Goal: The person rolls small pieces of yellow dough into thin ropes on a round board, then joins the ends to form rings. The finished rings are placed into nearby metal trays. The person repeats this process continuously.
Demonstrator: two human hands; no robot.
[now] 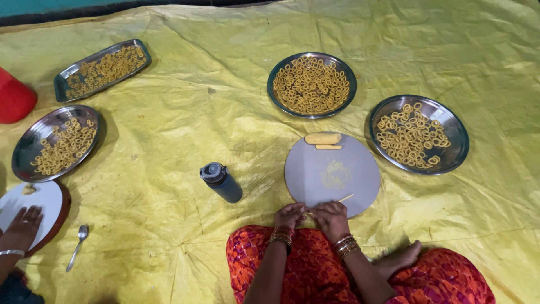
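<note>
My left hand (289, 215) and my right hand (331, 216) meet at the near edge of a round grey board (360, 174), fingers pinched together on a thin strand of yellow dough (345, 198) that lies on the board. A thicker log of dough (323, 138) and a smaller piece (328, 147) rest at the board's far edge. A smear of dough marks the board's middle. Both wrists wear bangles, and my legs in orange patterned cloth are folded below.
Steel plates of dough rings lie around: a round plate ahead (311, 85), another at right (418, 134), a third at left (56, 143), and a rectangular tray (102, 69). A dark bottle (221, 182) lies on the yellow sheet. Another person's hand (22, 227) rests on a white board; a spoon (77, 247) lies nearby.
</note>
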